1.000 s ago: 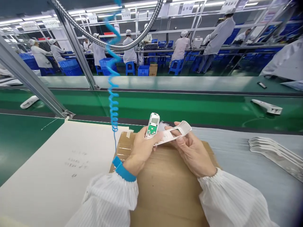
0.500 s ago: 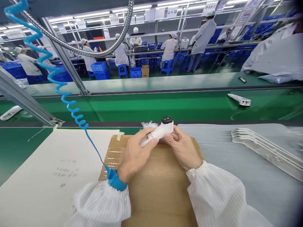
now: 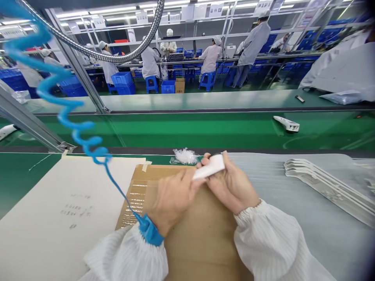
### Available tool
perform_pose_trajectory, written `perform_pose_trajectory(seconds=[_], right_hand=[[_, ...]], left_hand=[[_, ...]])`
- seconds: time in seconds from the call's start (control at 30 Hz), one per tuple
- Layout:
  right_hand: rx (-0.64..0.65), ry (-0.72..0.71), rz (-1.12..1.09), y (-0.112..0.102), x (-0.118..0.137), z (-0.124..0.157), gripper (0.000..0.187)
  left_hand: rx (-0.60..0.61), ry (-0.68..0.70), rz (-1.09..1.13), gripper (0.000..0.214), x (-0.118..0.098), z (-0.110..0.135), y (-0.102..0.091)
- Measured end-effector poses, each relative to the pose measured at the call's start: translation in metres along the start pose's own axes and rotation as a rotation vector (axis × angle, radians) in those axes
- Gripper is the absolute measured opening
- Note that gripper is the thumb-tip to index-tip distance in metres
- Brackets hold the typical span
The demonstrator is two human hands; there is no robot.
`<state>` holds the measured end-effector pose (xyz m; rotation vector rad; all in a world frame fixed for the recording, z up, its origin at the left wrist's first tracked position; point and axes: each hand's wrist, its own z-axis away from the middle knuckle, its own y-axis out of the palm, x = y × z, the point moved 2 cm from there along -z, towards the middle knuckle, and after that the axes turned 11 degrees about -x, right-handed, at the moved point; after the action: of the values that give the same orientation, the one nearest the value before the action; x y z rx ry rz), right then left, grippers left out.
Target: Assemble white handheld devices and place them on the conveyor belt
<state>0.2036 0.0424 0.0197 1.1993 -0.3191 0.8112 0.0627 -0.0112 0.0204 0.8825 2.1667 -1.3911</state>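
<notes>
One camera serves here, and it is worn on the person's head. It looks forward and down, from above and behind the fingers (image 3: 227, 162), which stand a little below the middle of the view. The left sleeve (image 3: 131, 253) and right sleeve (image 3: 272, 238) enter from the bottom edge, so the left hand (image 3: 172, 197) and right hand (image 3: 231, 183) are seen from the wearer's side, at near range. The cardboard (image 3: 202, 242) below the fingers is viewed rather steeply; the green channel (image 3: 187, 130) beyond them, more flatly. Far behind the fingers, the view reaches co-workers (image 3: 209, 56) and, near the top edge, ceiling lights (image 3: 117, 10). Left of the fingers, the blue coiled cord (image 3: 68, 102) looks largest toward the upper left corner.
</notes>
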Motion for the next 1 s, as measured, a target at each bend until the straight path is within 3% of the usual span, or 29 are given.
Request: perform_pose_trajectory(seconds=[0.17,0.3,0.43,0.57,0.67,0.77,0.83,1.0], right_hand=[[0.135,-0.065,0.128,0.02,-0.025,0.006,0.03],[0.108,-0.089,0.115,0.021,-0.045,0.012,0.029],[0.113,-0.142,0.109,0.018,-0.046,0.013,0.026],[0.15,-0.111,0.142,0.015,-0.042,0.009,0.028],[0.168,-0.05,0.142,0.014,-0.037,0.005,0.031],[0.108,-0.062,0.067,0.01,-0.027,-0.001,0.029],[0.064,-0.1,0.045,0.007,-0.023,-0.005,0.031],[0.163,-0.199,0.173,0.004,-0.027,-0.008,0.038]], left_hand=[[-0.25,-0.038,0.074,0.044,0.008,-0.008,-0.018],[-0.217,0.081,0.106,0.035,-0.003,-0.007,-0.017],[-0.224,0.181,0.107,0.032,-0.011,-0.007,-0.016],[-0.257,0.167,0.084,0.032,-0.008,-0.007,-0.018],[-0.2,0.121,0.078,0.037,0.001,-0.008,-0.019],[-0.18,-0.008,0.079,0.034,0.014,-0.011,-0.02],[-0.151,-0.177,0.139,0.029,0.023,-0.013,-0.019],[0.047,-0.671,0.557,0.051,0.033,-0.017,-0.011]])
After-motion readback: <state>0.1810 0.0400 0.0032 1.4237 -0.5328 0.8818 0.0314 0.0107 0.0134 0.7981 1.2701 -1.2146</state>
